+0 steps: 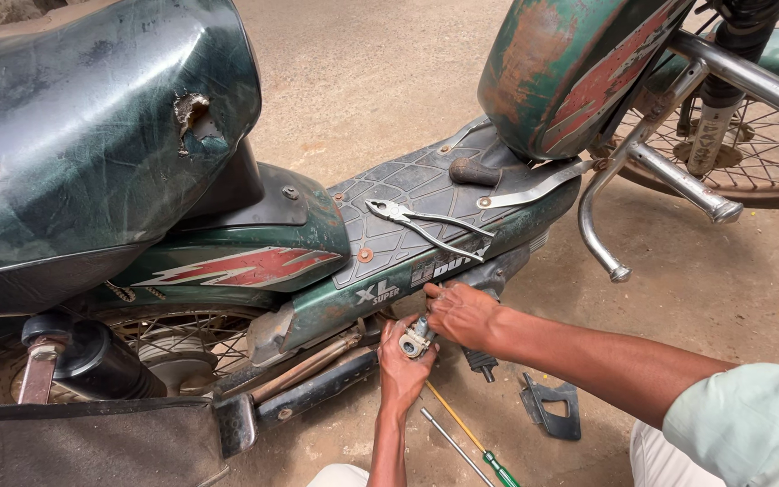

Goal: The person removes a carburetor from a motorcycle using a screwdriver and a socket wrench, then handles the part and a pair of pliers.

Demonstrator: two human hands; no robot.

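Under the footboard of the green moped point(317, 298): left hand point(403, 365) cupping a small metal part point(416, 338), right hand point(462, 311) pinching its top. Best to keep it steady and turn slowly; pliers point(426, 225) near on footboard.

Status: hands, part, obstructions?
Left hand and right hand both gripping small metal part under moped footboard. Pliers on footboard, apart. Nothing blocking.

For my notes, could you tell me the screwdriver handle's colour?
Green, on the screwdriver; head view.
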